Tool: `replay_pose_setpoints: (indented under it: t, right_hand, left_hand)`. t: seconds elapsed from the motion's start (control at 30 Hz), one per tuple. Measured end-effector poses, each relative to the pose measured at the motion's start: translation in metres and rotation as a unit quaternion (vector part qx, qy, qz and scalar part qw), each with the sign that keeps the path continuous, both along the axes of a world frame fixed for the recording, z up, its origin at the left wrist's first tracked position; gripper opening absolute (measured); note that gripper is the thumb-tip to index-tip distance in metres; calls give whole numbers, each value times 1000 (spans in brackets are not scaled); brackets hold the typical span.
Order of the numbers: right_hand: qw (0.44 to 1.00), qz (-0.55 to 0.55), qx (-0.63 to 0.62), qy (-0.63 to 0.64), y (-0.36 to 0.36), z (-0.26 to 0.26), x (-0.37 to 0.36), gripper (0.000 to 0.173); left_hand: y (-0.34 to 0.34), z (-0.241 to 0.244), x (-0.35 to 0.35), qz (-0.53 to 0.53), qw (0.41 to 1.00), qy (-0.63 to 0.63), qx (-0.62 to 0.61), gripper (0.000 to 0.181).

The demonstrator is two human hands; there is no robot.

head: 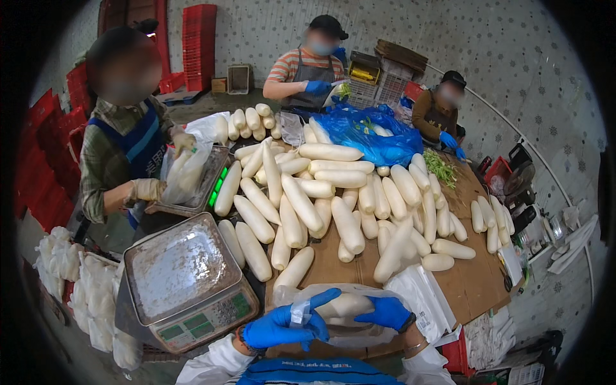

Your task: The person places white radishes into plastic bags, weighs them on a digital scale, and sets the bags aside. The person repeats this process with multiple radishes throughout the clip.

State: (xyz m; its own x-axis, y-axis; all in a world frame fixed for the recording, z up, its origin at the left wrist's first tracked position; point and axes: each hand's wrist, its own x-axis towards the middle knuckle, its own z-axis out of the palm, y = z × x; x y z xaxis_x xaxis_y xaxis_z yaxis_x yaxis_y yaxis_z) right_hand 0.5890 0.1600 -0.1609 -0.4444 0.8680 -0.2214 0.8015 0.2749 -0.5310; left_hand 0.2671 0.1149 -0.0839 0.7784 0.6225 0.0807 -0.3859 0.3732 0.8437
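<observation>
Before me is a clear plastic bag (365,339) with white daikon radish (345,306) in and against it. My right hand (385,313), in a blue glove, grips the radish at its right end. At the bag's left side is my left hand (288,321), also blue-gloved, with a strip of translucent tape around one finger. Its index finger points out over the bag while the others bend; whether they pinch the film is hidden. Just beyond lies a large heap of daikon radishes (337,179) on cardboard (332,274).
A digital scale (187,269) stands at left, near a second scale (216,185) where a co-worker (130,144) handles a filled bag. White plastic bags (423,301) lie at right. Two more people (313,72) work across the table by a blue plastic sheet (365,132). Filled bags (91,293) sit lower left.
</observation>
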Motion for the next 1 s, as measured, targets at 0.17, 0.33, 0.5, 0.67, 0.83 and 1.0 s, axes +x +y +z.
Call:
replay_pose_setpoints:
  t: [0.17,0.33,0.5,0.67,0.83,1.0]
  right_hand:
    - [994,-39,87,46,3,4,-9,46]
    - [982,-81,172,-2,12,-12,-5,40]
    - [979,-69,172,-84,23,-14,-1,34]
    - [957,-92,258,-98,29,-30,4,43]
    - [940,-48,333,-56,28,-12,1,36]
    - [965,20,245,-97,8,22,20,35]
  left_hand:
    - [-4,-6,5,-31,1000,5,-3,70]
    - [-6,-7,13,-51,998,14,-43,80]
    - [-5,-6,12,-53,997,22,-48,80]
    - [-3,-6,12,-66,996,33,-42,78]
    - [0,-14,13,-53,996,44,-49,73]
    - [-2,-14,11,-27,997,24,-68,70]
